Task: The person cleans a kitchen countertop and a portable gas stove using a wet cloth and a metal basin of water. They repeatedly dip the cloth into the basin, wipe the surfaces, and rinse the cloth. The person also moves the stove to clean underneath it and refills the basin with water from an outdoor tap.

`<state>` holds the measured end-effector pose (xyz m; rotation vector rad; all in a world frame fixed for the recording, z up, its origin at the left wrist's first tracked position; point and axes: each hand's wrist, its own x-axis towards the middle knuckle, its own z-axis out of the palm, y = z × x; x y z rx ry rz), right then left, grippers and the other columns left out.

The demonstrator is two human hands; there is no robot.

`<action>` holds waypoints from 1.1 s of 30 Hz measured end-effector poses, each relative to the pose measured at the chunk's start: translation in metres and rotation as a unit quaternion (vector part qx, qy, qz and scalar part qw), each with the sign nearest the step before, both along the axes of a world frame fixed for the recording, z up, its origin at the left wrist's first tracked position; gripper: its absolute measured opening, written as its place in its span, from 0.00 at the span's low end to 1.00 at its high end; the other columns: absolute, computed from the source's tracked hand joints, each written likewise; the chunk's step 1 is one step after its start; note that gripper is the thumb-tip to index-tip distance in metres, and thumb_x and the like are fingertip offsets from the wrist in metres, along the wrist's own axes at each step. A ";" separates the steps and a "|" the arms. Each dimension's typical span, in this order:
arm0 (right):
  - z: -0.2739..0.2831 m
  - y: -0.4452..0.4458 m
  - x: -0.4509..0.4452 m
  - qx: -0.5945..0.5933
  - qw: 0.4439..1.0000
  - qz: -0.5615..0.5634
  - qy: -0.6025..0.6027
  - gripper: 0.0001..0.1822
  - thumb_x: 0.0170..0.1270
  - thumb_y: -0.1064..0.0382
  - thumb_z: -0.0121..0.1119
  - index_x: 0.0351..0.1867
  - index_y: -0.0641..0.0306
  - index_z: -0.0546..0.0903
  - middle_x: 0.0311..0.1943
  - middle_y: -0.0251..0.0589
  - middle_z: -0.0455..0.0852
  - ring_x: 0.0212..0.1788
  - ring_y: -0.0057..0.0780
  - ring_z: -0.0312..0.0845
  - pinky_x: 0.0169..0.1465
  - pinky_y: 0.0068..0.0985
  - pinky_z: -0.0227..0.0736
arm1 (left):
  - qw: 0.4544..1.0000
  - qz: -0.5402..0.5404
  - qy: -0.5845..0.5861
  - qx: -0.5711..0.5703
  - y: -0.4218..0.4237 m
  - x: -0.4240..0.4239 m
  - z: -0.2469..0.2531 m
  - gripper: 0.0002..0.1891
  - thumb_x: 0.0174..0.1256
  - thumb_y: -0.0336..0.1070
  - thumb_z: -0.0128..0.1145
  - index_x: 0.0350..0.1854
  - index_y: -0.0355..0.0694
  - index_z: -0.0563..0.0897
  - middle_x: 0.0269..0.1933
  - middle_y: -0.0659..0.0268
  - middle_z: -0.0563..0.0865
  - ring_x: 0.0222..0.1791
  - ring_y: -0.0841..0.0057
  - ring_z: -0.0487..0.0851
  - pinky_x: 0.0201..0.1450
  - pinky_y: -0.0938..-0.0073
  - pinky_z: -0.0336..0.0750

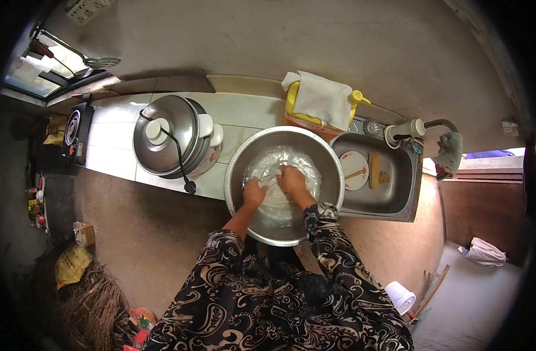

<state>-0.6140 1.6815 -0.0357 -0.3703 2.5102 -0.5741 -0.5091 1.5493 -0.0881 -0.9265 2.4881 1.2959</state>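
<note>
In front of me a wide stainless-steel basin [243, 210] rests partly on the tiled counter, overlapping the sink's left end. Clear water [285, 215] glints in its lower part. My left hand [254, 192] and my right hand [292, 180] are inside the basin, close together. Between them stretches a strip of pale, wet material [270, 179], gripped at each end; cloth or something softer, I cannot tell. More of it seems to lie under the water, blurred by reflections.
Left of the basin stands a lidded electric pot [184, 118] with its cord on top. Behind is a yellow-capped jug [316, 125] under a white cloth [322, 103]. The sink [391, 197] holds a plate [353, 164] and a yellowish strip [374, 171]. A tap [404, 131] overhangs it.
</note>
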 end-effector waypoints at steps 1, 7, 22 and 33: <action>0.001 0.007 0.000 -0.050 0.998 -0.018 0.042 0.15 0.59 0.60 0.64 0.47 0.59 0.85 0.44 0.48 0.86 0.52 0.46 0.81 0.55 0.39 0.75 | 0.999 -0.003 0.052 0.001 -0.008 -0.001 0.006 0.19 0.54 0.38 0.71 0.47 0.38 0.83 0.44 0.46 0.86 0.47 0.48 0.85 0.51 0.57 0.78; 0.085 0.075 0.006 -0.220 0.961 0.005 0.169 0.12 0.60 0.63 0.64 0.45 0.62 0.86 0.43 0.49 0.87 0.46 0.47 0.84 0.48 0.40 0.77 | 0.940 -0.107 0.324 0.014 -0.026 0.000 0.123 0.14 0.57 0.22 0.57 0.47 0.36 0.82 0.42 0.50 0.85 0.46 0.49 0.83 0.50 0.59 0.76; 0.003 0.087 0.006 -0.268 0.960 -0.080 -0.007 0.19 0.58 0.69 0.69 0.52 0.66 0.82 0.33 0.35 0.82 0.31 0.21 0.76 0.36 0.22 0.73 | 0.965 -0.082 0.249 -0.027 0.005 -0.017 0.081 0.14 0.55 0.17 0.54 0.42 0.38 0.84 0.43 0.53 0.84 0.44 0.53 0.81 0.49 0.59 0.76; 0.071 0.058 0.028 -0.251 0.967 0.003 -0.044 0.11 0.65 0.57 0.67 0.41 0.62 0.87 0.21 0.37 0.84 0.26 0.17 0.79 0.32 0.22 0.73 | 0.949 -0.146 0.278 0.016 0.001 0.006 0.114 0.41 0.53 0.29 0.65 0.72 0.37 0.63 0.69 0.50 0.71 0.71 0.52 0.67 0.72 0.58 0.63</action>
